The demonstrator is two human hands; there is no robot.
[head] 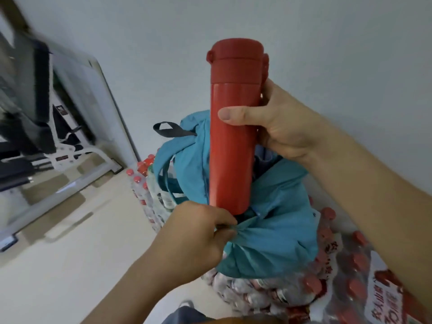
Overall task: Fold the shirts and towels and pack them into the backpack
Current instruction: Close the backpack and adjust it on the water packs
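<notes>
Head view, centre of the frame: the teal backpack (275, 230) sits slumped on shrink-wrapped packs of water bottles (339, 277), its thin, nylon-like cloth creased and sagging, and a dark webbing carry loop (168, 129) sticks out at its upper left. The mouth of the bag gapes towards the camera. Something pale shows inside it, but whether that is a folded shirt or towel cannot be told.

At lower centre the left hand (198, 232) has its fingers curled tight, pinching a bunched gather of the bag's cloth. This is probably to hold the soft opening taut and steady.

Above it the right hand (280, 127) wraps around a red flask (233, 136), thumb across the front and fingers behind. The flask is a smooth, matte, rigid cylinder with a wider screw-type cap, held nearly upright with its base just at the bag's mouth. That would suit sliding it straight down beside the soft contents.

The red-capped bottle packs spread to the lower right under glossy printed film. Pale, smooth floor (70, 253) fills the lower left, a plain white wall (327, 43) the top, and a blurred glass-fronted frame (88, 101) stands at upper left.
</notes>
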